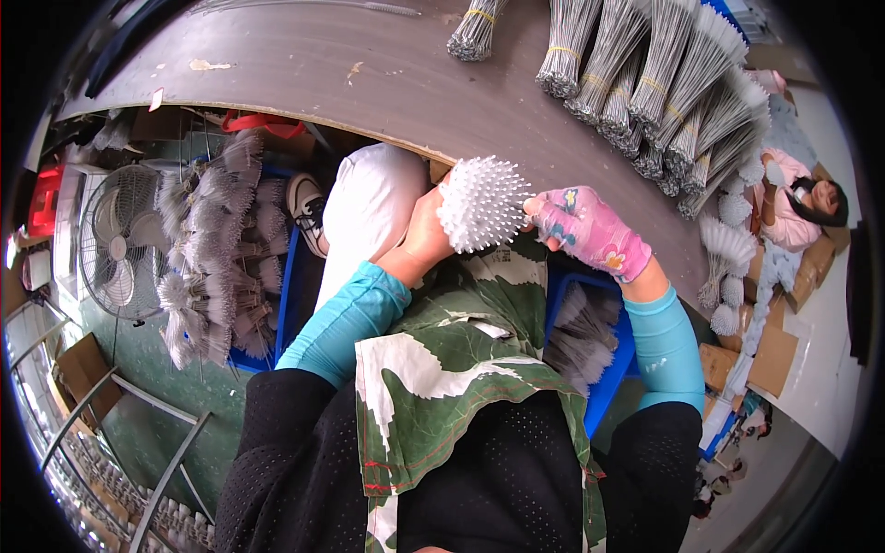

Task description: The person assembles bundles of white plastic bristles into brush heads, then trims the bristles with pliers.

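White spiky ball (482, 204): round head of short bristles, no clear long axis, bristles facing up toward the camera; held over the lap, just off the near edge of the grey worktable (369, 74). Left hand (426, 232), bare, closed on its left side. Right hand (590, 230), in a pink flowered glove, fingertips pinching its right rim. Banded wire bundles (645, 83) lie at the table's far right.

A white spiky plastic ball (481, 203) sits between the left hand (426, 232) and right hand (590, 230), before the grey table (369, 83); banded grey wire bundles (664, 83) lie on its far right.
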The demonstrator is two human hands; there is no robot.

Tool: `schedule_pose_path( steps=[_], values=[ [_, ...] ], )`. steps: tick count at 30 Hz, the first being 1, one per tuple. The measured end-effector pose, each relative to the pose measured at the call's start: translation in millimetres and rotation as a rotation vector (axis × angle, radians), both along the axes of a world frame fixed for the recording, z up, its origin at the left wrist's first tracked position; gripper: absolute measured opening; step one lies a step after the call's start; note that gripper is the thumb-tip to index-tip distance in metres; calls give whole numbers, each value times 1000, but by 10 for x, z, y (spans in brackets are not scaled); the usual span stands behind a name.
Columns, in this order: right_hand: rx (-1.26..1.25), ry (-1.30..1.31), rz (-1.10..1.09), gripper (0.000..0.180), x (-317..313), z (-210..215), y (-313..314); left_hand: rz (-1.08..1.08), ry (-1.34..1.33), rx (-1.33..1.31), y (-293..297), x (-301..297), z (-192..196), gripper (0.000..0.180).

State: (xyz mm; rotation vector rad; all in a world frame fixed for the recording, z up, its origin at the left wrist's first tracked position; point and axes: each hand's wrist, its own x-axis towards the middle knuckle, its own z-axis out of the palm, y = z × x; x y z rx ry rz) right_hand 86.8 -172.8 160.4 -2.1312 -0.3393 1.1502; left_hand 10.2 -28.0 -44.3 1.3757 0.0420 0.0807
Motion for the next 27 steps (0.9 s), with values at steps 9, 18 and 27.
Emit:
schedule_pose_path(
  steps=[9,18,27],
  values=[
    [617,85,-331,47,55,161,-286,-42,60,-87,6,-22,71,42],
    [-123,-5,9,37,99,215,-51,-72,58,52,11,7,63,48],
    [-363,-236,389,42,217,338,244,-36,62,4,24,-13,59,48]
  ],
)
